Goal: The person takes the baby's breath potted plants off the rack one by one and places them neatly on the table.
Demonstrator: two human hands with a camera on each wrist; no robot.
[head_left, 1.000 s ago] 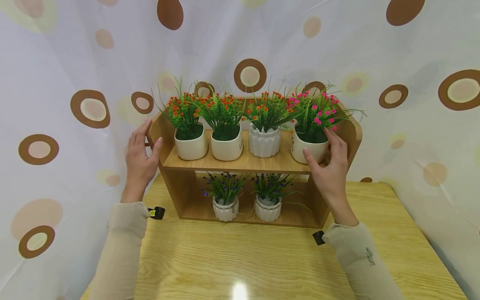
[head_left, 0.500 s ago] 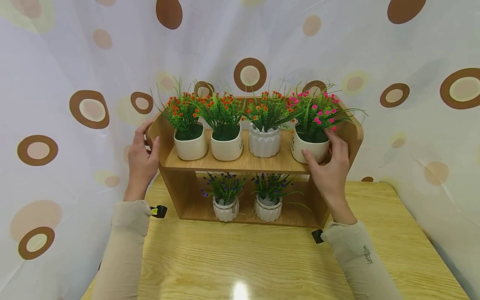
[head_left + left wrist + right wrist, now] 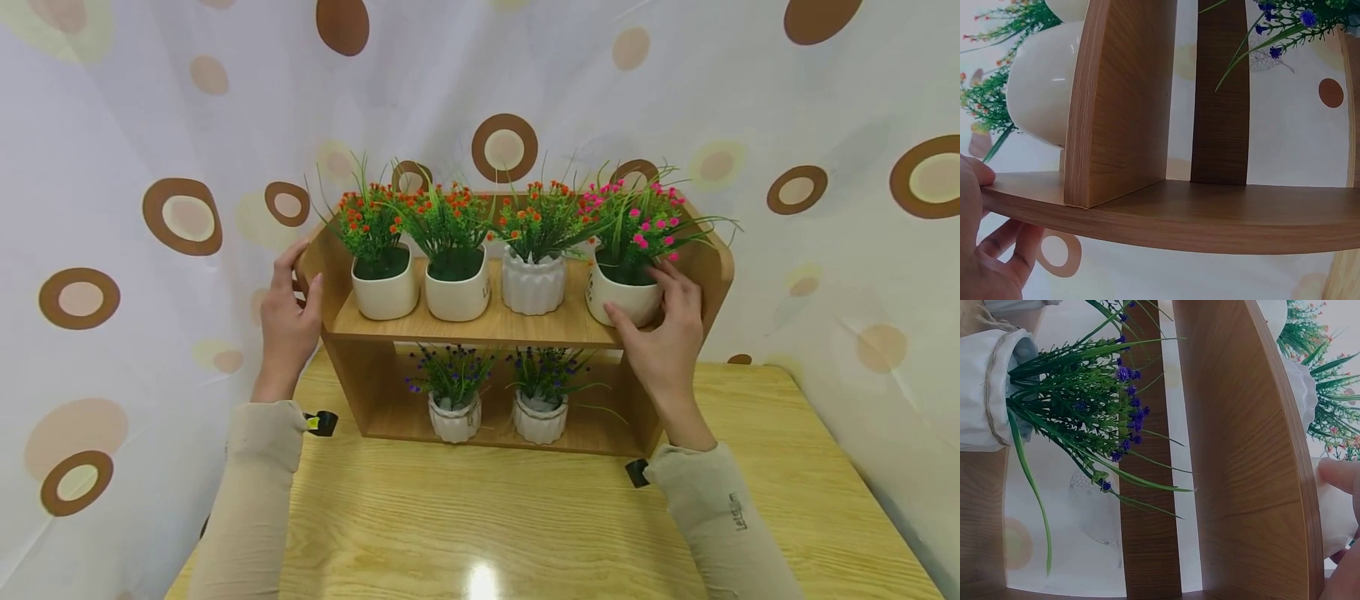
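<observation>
The two-tier wooden shelf stands on a table. At its left side panel, my left hand grips the edge, thumb on the inner face and fingers outside, as the left wrist view shows. On the upper tier's right end, my right hand holds a white flowerpot with pink flowers, thumb in front and fingers round its right side. To its left stand a ribbed white pot with orange flowers and two smooth white pots, one nearer the middle and one at the left end.
On the lower tier stand two small ribbed white pots with purple flowers, one left and one right. A light wooden table lies under the shelf. A spotted curtain hangs behind and at both sides.
My left hand has moved slightly right and closed round the shelf's left side panel. The right hand keeps its hold on the pink-flowered pot, which stays in about the same place.
</observation>
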